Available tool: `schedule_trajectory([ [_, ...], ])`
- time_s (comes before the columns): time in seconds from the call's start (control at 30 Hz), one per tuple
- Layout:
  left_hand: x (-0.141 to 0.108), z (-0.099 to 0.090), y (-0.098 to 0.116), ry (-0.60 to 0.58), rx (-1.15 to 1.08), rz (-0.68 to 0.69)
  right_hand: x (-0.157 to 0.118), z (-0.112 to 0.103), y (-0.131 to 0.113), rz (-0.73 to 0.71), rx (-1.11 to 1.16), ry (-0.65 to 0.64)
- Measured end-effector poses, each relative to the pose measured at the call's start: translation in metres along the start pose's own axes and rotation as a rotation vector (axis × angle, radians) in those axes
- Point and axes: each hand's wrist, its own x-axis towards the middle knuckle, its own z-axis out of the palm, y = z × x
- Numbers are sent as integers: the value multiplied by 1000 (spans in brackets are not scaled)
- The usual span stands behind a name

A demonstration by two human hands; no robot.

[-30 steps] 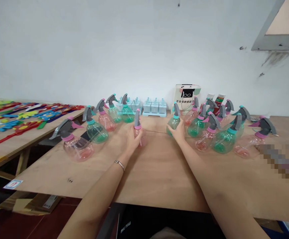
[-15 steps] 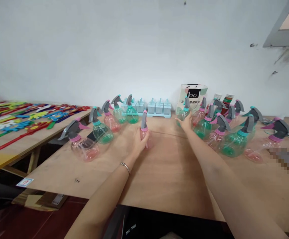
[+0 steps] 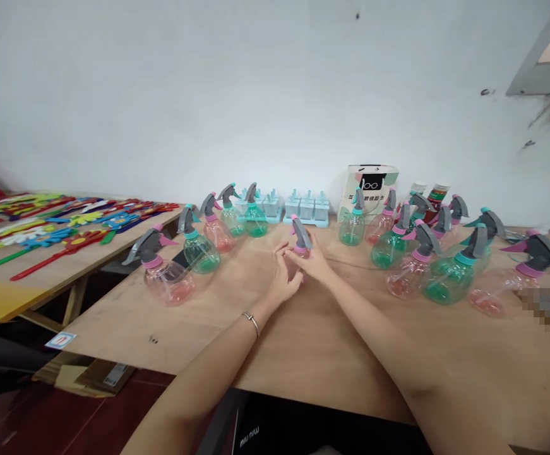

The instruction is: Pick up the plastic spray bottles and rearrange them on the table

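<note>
A pink spray bottle with a grey and pink head (image 3: 302, 236) is between my two hands at the middle of the wooden table (image 3: 322, 354). My right hand (image 3: 311, 258) wraps round its neck from the right. On its left side my left hand (image 3: 285, 276) has its fingers apart, near or touching the bottle, whose body is mostly hidden. A green spray bottle (image 3: 351, 229) stands behind to the right, with no hand on it. Left of my hands stand more bottles, among them a pink one (image 3: 169, 283) and a green one (image 3: 201, 253).
Several pink and green spray bottles (image 3: 449, 279) crowd the right side. Ice-pop moulds (image 3: 307, 210) and a paper bag (image 3: 367, 193) stand by the wall. Colourful hand-shaped clappers (image 3: 73, 242) lie on a second table at the left.
My right hand has left the green bottle and moved left to the pink one. My left hand has loosened from the pink bottle, which now tilts differently. The view has shifted slightly.
</note>
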Motion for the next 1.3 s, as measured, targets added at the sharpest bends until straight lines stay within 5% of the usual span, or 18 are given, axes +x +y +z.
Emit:
schedule_trajectory([
  [0.13, 24, -19, 6, 147, 131, 66, 7, -9, -8, 30, 113, -34],
  [0.3, 121, -65, -26, 349, 321, -126, 3, -21, -12, 155, 106, -174],
  [0.43, 193, -87, -65, 39, 499, -349, -3, -32, -32, 200, 69, -253],
  [0.57, 221, -85, -88, -152, 570, -430, -6, -41, -49, 186, 25, -359],
  [0.67, 215, -77, -91, -154, 576, -402, -6, -44, -52, 155, 136, -364],
  [0.8, 188, -70, -79, -100, 628, -280, -3, -51, -54, 301, 389, -244],
  [1.1, 95, -76, 2, -95, 703, 44, 2, -76, -87, 457, 557, -36],
  [1.3, 48, -67, 25, 143, 412, 129, -3, -72, -97, 420, 573, -32],
])
